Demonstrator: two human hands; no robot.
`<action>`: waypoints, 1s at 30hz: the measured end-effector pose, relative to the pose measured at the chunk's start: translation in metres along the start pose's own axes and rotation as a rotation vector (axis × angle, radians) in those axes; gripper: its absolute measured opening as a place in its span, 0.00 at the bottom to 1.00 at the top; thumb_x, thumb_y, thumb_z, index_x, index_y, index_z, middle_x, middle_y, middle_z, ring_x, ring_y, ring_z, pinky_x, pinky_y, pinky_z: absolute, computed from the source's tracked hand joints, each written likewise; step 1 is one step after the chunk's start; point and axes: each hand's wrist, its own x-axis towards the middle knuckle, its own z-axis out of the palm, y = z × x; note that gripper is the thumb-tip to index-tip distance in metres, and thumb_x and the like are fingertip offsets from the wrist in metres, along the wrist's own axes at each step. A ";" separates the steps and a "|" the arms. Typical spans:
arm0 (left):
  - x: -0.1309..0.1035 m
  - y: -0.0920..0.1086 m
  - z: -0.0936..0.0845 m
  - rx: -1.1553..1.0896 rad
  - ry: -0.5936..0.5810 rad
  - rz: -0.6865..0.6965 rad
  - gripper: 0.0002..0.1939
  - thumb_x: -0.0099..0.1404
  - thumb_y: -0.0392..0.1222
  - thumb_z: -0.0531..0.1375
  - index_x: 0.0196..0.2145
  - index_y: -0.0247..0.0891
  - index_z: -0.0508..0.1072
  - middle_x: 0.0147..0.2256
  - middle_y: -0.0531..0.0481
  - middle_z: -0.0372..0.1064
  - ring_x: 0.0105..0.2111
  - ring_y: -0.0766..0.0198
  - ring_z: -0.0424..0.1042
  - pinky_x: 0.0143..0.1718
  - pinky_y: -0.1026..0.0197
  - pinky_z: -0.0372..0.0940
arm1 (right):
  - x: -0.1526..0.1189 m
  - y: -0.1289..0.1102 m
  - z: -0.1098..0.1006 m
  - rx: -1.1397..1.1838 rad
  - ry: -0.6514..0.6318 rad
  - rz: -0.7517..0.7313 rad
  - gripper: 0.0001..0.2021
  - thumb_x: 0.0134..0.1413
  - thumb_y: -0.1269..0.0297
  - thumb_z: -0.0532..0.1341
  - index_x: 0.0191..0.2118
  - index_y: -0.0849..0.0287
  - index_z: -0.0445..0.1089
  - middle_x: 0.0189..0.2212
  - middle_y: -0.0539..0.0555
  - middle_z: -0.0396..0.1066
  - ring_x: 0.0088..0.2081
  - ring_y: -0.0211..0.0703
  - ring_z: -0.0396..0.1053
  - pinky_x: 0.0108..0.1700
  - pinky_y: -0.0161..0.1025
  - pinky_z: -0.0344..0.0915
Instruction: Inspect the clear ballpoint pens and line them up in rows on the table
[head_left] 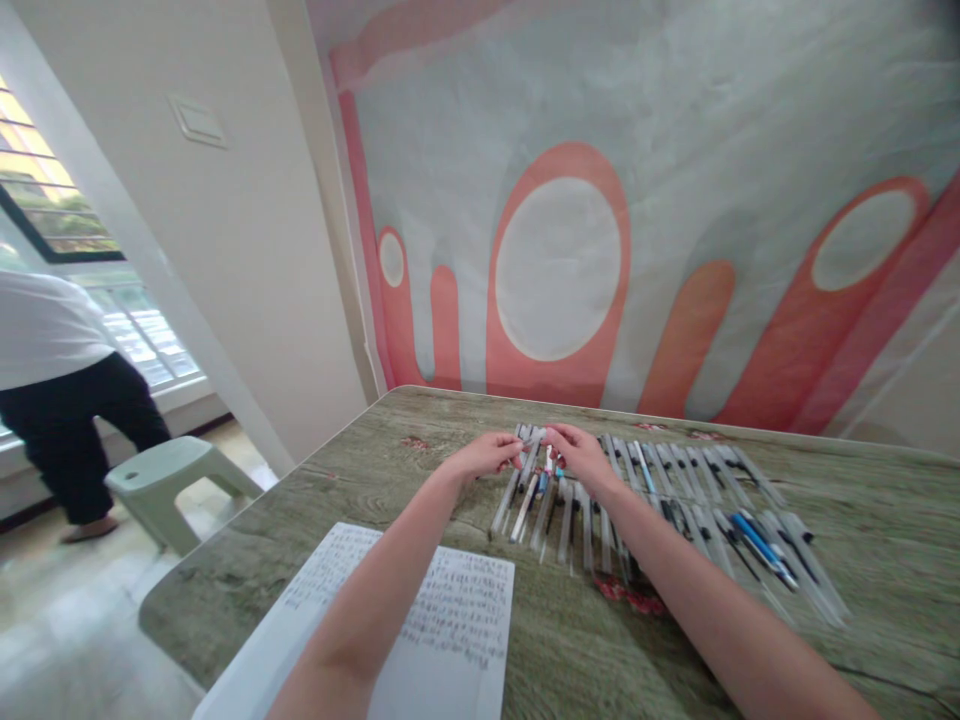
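Observation:
My left hand [491, 455] and my right hand [576, 455] meet above the far left end of the pens. Between their pinched fingertips is a small, pale, slim pen [534, 437], partly covered by the fingers and blurred. Below and beside the hands, many clear-barrelled pens [585, 515] lie side by side in two rows on the wood-patterned table [862, 500]. Several have dark caps or tips. A blue pen [759, 545] lies among those on the right, under the level of my right forearm.
An open notebook with handwriting [457, 640] lies at the front left, partly under my left forearm. A pale green stool [176, 470] stands on the floor left of the table. Another person [67, 390] stands by the window. A wall with red patterns [559, 380] rises behind the table.

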 end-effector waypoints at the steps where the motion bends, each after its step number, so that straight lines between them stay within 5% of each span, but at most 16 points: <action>1: -0.001 0.004 0.004 -0.022 -0.017 -0.008 0.22 0.57 0.52 0.50 0.41 0.32 0.67 0.27 0.50 0.66 0.18 0.76 0.55 0.18 0.72 0.48 | 0.000 -0.001 -0.001 0.022 -0.003 0.006 0.20 0.48 0.52 0.51 0.40 0.63 0.65 0.28 0.54 0.69 0.21 0.33 0.61 0.21 0.30 0.58; 12: 0.001 0.010 0.024 -0.213 0.015 -0.074 0.24 0.53 0.57 0.52 0.32 0.29 0.68 0.22 0.54 0.59 0.18 0.76 0.52 0.17 0.71 0.46 | -0.006 -0.007 0.011 0.005 -0.045 0.045 0.17 0.46 0.52 0.53 0.28 0.64 0.66 0.18 0.49 0.63 0.17 0.31 0.57 0.19 0.29 0.55; 24: 0.000 -0.001 0.006 -0.040 0.157 -0.209 0.20 0.55 0.54 0.50 0.33 0.33 0.67 0.18 0.57 0.51 0.15 0.75 0.47 0.16 0.70 0.43 | 0.029 -0.008 0.031 -0.136 -0.184 0.232 0.17 0.44 0.53 0.54 0.18 0.62 0.61 0.13 0.47 0.59 0.15 0.28 0.53 0.18 0.28 0.51; 30: -0.003 0.000 0.004 0.001 0.191 -0.223 0.22 0.54 0.57 0.50 0.31 0.33 0.66 0.15 0.58 0.50 0.14 0.75 0.45 0.15 0.70 0.42 | 0.037 -0.007 0.032 -0.104 -0.227 0.201 0.16 0.46 0.56 0.53 0.19 0.63 0.62 0.14 0.49 0.62 0.15 0.28 0.53 0.18 0.27 0.52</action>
